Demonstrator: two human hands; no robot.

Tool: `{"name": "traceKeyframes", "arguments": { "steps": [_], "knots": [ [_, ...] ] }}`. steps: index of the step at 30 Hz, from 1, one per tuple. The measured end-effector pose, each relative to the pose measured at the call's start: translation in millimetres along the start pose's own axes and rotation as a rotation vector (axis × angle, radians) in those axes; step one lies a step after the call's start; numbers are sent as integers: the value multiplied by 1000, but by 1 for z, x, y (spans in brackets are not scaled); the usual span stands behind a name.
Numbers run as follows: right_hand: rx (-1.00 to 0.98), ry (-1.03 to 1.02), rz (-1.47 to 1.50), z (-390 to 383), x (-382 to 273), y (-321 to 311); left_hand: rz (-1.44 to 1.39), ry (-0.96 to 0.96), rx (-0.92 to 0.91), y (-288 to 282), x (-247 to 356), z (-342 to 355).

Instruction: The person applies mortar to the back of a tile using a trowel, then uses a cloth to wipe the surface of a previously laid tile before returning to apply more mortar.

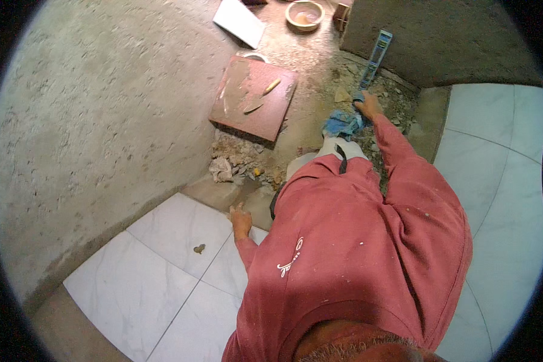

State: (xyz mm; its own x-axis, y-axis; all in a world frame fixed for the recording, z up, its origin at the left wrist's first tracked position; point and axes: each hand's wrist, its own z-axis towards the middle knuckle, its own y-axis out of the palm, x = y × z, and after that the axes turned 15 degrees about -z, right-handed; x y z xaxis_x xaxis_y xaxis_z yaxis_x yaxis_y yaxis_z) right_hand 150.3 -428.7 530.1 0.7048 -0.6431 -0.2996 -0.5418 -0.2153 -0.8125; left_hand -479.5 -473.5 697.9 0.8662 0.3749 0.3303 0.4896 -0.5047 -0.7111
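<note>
The step in hand looks like handling the level (375, 60) by the rubble (397, 105), its near end beside the right hand (369, 105), whose grip I cannot tell, the left hand (241, 221) open at a white tile's (178, 226) edge; the next move seems to need clearance from the wall (440, 42), with opener floor (314, 84) leftward.

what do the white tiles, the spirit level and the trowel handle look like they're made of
White tiles: likely glazed ceramic or porcelain; smooth surface, faint grey marble-like veining. Spirit level: probably metal, partly blue, judging by its straight, pale edges. Trowel handle: wood or plastic; it's yellowish, but too small to tell which.
</note>
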Motion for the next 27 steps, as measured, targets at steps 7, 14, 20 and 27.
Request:
{"name": "traceKeyframes", "arguments": {
  "steps": [7, 14, 20, 27],
  "knots": [
    [-247, 301, -241, 15, 53, 52, -276, -48, -111, 5, -8, -4],
    [-80, -41, -213, -13, 61, 55, -365, -18, -163, 24, -2, 26],
    [-222, 95, -96, -56, 60, 62, -324, -3, -98, 23, 31, 34],
    [-58, 170, -8, -29, 96, 94, -232, 213, -196, -38, 101, 84]
  ]
}}
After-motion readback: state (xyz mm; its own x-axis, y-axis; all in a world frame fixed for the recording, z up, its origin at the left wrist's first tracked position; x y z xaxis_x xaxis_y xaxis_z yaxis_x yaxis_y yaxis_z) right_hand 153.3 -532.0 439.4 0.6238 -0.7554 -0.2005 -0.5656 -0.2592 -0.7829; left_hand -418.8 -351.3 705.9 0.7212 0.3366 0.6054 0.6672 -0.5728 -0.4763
